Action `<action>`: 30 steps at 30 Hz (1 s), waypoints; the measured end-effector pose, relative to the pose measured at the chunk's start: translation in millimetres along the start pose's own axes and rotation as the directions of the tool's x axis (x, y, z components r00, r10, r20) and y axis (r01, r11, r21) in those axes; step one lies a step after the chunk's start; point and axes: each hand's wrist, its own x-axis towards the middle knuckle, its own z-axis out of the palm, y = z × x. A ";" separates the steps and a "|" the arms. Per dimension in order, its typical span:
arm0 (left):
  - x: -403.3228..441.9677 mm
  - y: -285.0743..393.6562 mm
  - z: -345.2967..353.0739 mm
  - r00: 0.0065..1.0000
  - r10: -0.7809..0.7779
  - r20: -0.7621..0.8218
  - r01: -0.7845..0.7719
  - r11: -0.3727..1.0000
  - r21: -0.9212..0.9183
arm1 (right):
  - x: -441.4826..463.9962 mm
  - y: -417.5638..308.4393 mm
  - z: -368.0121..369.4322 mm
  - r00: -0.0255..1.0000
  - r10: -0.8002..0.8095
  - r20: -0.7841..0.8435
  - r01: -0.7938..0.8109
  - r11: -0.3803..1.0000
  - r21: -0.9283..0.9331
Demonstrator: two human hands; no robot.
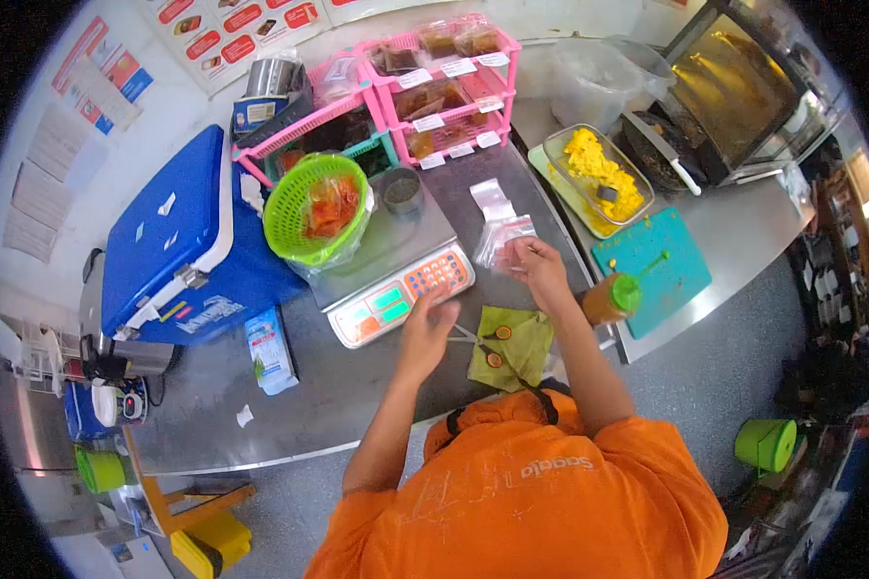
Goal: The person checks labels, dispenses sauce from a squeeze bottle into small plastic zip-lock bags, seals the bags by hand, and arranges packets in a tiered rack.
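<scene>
My left hand (429,328) is by the front edge of the weighing scale (357,321), below its keypad; it is slightly blurred, fingers apart, and nothing shows in it. In my right hand (543,272) the fingers pinch small clear plastic bags (499,241), held just right of the scale. A white paper packet (491,198) lies behind the bags. On the scale's platform stand a green basket (293,205) holding a bag of orange-red food (330,205) and a dark round container (403,196). Scissors (493,357) with orange-ringed handles rest on a green cloth (521,338) between my forearms.
Pink stacked trays (441,121) hold bagged food at the back. A blue cooler (169,236) stands left, near a blue-white carton (270,352). To the right are a glass dish (637,207) of yellow food, a knife (661,150), a teal cutting board (671,270) and a green-capped bottle (611,299).
</scene>
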 end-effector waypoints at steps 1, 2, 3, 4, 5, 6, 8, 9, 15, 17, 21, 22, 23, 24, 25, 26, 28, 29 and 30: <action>8.7 10.4 18.1 1.000 -0.005 -0.010 0.004 0.995 -0.097 | -23.1 -12.7 4.6 1.000 -0.007 -0.007 0.007 1.000 -0.007; 12.3 20.4 31.2 1.000 -0.010 -0.011 0.008 0.981 -0.194 | -46.7 -24.2 5.8 0.997 -0.016 0.074 0.020 0.999 -0.050; 12.2 29.4 32.5 1.000 -0.001 0.012 0.003 0.979 -0.204 | -68.1 -34.2 3.9 0.989 -0.025 0.147 0.039 0.995 -0.091; 13.8 38.8 30.7 0.965 -0.060 0.257 0.115 0.972 -0.206 | -87.4 -42.6 0.3 0.991 -0.047 0.122 0.059 0.994 -0.090; 13.3 49.0 32.7 0.865 -0.111 0.490 0.221 0.960 -0.172 | -105.5 -50.2 -4.3 0.991 -0.087 0.097 0.103 0.978 -0.179; 4.7 57.9 38.7 0.839 -0.028 0.543 0.208 0.939 -0.272 | -121.4 -56.3 -10.2 0.990 -0.125 0.071 0.139 0.954 -0.265; -8.9 70.5 50.1 0.792 -0.011 0.610 0.200 0.949 -0.242 | -147.8 -66.5 -24.5 0.982 -0.183 0.047 0.188 0.925 -0.330; -16.6 76.8 56.9 0.766 -0.014 0.643 0.196 0.957 -0.213 | -160.5 -68.7 -32.8 0.976 -0.211 0.058 0.216 0.893 -0.395; -72.7 98.0 101.1 0.839 0.016 0.544 0.129 0.965 -0.228 | -235.2 -72.4 -56.8 0.544 -0.823 -0.164 0.426 0.440 -0.791; -92.2 103.5 114.9 0.861 -0.011 0.508 0.146 0.963 -0.227 | -272.9 -80.4 -62.1 0.696 -0.716 0.059 0.491 0.414 -0.766; -139.7 120.5 152.9 0.856 0.062 0.514 0.047 0.979 -0.197 | -314.6 -82.5 -86.8 0.877 -0.472 0.085 0.364 0.539 -0.760; -151.2 128.4 164.2 0.857 0.075 0.510 0.009 0.987 -0.159 | -319.1 -78.3 -102.3 0.854 -0.514 0.074 0.399 0.559 -0.727; -163.7 137.2 176.7 0.843 0.077 0.533 0.005 0.989 -0.150 | -331.3 -83.6 -116.8 0.849 -0.526 0.048 0.392 0.567 -0.725; -178.3 145.2 187.4 0.838 0.077 0.540 0.020 0.985 -0.171 | -345.9 -87.6 -130.6 0.869 -0.492 0.043 0.382 0.614 -0.691; -191.5 151.8 199.0 0.831 0.078 0.551 0.033 0.981 -0.190 | -359.9 -90.9 -143.6 0.886 -0.463 0.037 0.371 0.658 -0.655; -202.7 156.9 213.0 0.809 0.085 0.582 0.025 0.984 -0.177 | -372.7 -95.8 -155.7 0.876 -0.482 0.002 0.369 0.666 -0.648; -226.7 161.7 237.3 0.800 0.148 0.582 -0.026 0.977 -0.213 | -399.3 -98.6 -177.9 0.890 -0.456 0.020 0.363 0.679 -0.638; -236.2 162.4 247.0 0.783 0.142 0.606 -0.023 0.979 -0.200 | -408.8 -96.4 -189.0 0.887 -0.462 -0.009 0.354 0.691 -0.631; -244.2 163.2 256.8 0.769 0.200 0.607 -0.102 0.976 -0.193 | -415.9 -94.9 -199.3 0.853 -0.521 -0.014 0.371 0.625 -0.687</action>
